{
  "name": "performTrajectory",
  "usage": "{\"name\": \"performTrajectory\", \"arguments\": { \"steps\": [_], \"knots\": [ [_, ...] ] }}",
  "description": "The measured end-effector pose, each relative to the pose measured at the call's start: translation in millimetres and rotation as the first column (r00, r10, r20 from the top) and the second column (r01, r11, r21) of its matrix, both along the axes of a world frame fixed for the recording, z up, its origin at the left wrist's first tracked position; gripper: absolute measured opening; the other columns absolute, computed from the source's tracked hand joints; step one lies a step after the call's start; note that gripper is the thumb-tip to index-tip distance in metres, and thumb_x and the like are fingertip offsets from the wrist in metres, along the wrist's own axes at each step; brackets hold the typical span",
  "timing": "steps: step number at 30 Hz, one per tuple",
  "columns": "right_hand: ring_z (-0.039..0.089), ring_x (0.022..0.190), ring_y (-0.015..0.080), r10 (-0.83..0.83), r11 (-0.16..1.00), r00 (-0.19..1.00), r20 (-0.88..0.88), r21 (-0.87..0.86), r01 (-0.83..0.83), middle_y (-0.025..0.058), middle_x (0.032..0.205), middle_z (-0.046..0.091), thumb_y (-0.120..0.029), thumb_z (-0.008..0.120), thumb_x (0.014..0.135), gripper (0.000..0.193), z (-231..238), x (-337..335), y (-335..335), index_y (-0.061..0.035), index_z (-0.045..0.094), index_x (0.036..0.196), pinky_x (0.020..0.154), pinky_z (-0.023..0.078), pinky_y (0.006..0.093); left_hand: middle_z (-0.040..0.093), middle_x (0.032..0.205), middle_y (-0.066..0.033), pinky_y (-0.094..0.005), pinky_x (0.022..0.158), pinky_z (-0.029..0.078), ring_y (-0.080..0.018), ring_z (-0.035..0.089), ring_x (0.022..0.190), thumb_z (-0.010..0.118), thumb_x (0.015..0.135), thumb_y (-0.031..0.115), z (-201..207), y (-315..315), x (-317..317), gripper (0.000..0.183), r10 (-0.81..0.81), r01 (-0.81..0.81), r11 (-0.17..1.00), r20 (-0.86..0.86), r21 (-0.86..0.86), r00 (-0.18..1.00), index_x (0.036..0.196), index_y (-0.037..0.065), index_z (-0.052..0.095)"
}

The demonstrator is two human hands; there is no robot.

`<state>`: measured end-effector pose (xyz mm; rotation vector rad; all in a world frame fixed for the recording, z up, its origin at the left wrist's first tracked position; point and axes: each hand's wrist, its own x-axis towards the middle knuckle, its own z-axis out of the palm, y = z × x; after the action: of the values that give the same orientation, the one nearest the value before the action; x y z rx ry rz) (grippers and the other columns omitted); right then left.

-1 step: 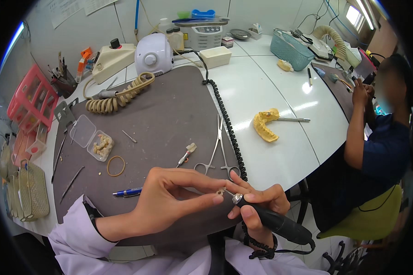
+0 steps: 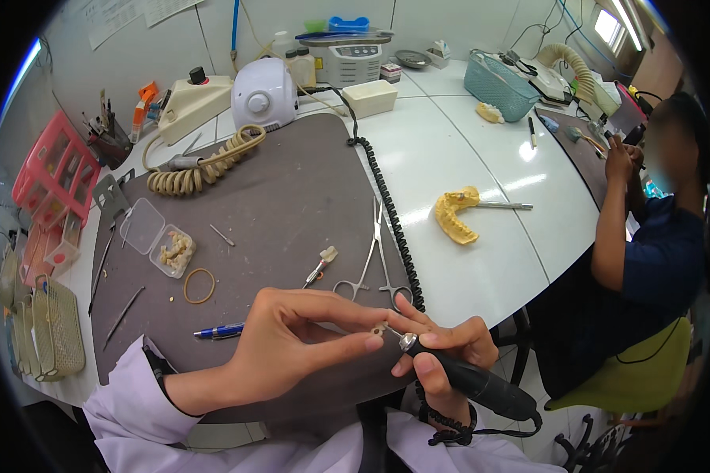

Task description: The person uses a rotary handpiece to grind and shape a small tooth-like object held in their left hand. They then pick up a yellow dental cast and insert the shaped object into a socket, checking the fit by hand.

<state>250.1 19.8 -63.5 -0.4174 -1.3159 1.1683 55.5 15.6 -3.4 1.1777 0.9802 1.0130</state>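
Between the thumb and fingertips of my left hand (image 2: 272, 343) is a small beige, tooth-like piece (image 2: 379, 329), partly covered by the fingers. My right hand (image 2: 461, 343) is closed round a black rotary handpiece (image 2: 485, 386) with a silver nose. The handpiece's thin bur points at the small piece; whether it touches cannot be made out. Just beyond my hands lie scissor-handled forceps (image 2: 375, 251) and a thin tool with a tooth-coloured tip (image 2: 321, 266). A blue pen (image 2: 219, 331) lies beside my left wrist.
On the grey mat (image 2: 292, 189) are an open clear box (image 2: 176, 251) of tooth-coloured pieces, a rubber band (image 2: 199, 285) and a coiled beige cord (image 2: 205, 169). A black coiled cord (image 2: 390, 205) runs along its right edge. A yellow dental cast (image 2: 455, 217) stands right; a co-worker (image 2: 647, 236) sits beyond.
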Motion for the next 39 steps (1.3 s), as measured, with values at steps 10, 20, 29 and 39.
{"name": "performTrajectory", "arguments": {
  "steps": [10, 20, 29, 39],
  "knots": [
    [0.061, 0.106, 0.0414, 0.022, 0.999, 0.995, -0.099, -0.022, -0.024, 0.0321, 0.086, 0.065, -0.002, 0.060, 0.087, 0.018, -4.0, 0.1, -2.9, -0.0002, 0.046, 0.096, 0.107, 0.035, 0.0534, 0.068, 0.098, -0.0159, -0.0273, 0.079, 0.057, -0.0201, 0.068, 0.090, 0.071, 0.078, -0.006, -0.8, 1.8, 0.7, 0.025, -0.026, 0.027, 0.998, 0.015, -0.065, 1.000, 0.103, -0.005, 0.068],
    [0.057, 0.111, 0.0423, 0.010, 0.998, 1.000, -0.011, -0.066, -0.011, 0.0365, 0.095, 0.062, -0.001, 0.064, 0.085, 0.018, 2.8, 0.7, -3.5, 0.0013, 0.048, 0.095, 0.085, 0.055, 0.0431, 0.068, 0.098, -0.0165, -0.0275, 0.078, 0.057, -0.0207, 0.068, 0.090, 0.071, 0.078, -0.007, -0.5, 0.9, 0.4, 0.025, -0.009, 0.009, 0.999, 0.002, -0.046, 1.000, 0.102, -0.005, 0.068],
    [0.055, 0.113, 0.0422, 0.034, 0.994, 0.999, 0.003, -0.103, -0.034, 0.0399, 0.101, 0.059, -0.002, 0.065, 0.084, 0.020, 4.1, 1.7, -4.1, 0.0025, 0.049, 0.095, 0.069, 0.061, 0.0336, 0.068, 0.098, -0.0170, -0.0276, 0.077, 0.058, -0.0218, 0.069, 0.090, 0.070, 0.077, -0.008, -1.8, 1.0, 1.0, 0.024, -0.003, 0.004, 0.999, 0.019, -0.052, 1.000, 0.101, -0.006, 0.067],
    [0.049, 0.119, 0.0447, 0.028, 0.994, 0.991, -0.132, -0.098, -0.041, 0.0450, 0.105, 0.054, -0.006, 0.062, 0.087, 0.021, -4.1, 1.9, -4.9, 0.0014, 0.044, 0.096, 0.065, 0.060, 0.0320, 0.069, 0.097, -0.0167, -0.0285, 0.082, 0.055, -0.0221, 0.068, 0.091, 0.071, 0.078, -0.006, -5.5, 2.2, 1.3, 0.024, -0.048, 0.055, 0.995, 0.079, -0.084, 0.996, 0.102, -0.006, 0.067]
  ]
}}
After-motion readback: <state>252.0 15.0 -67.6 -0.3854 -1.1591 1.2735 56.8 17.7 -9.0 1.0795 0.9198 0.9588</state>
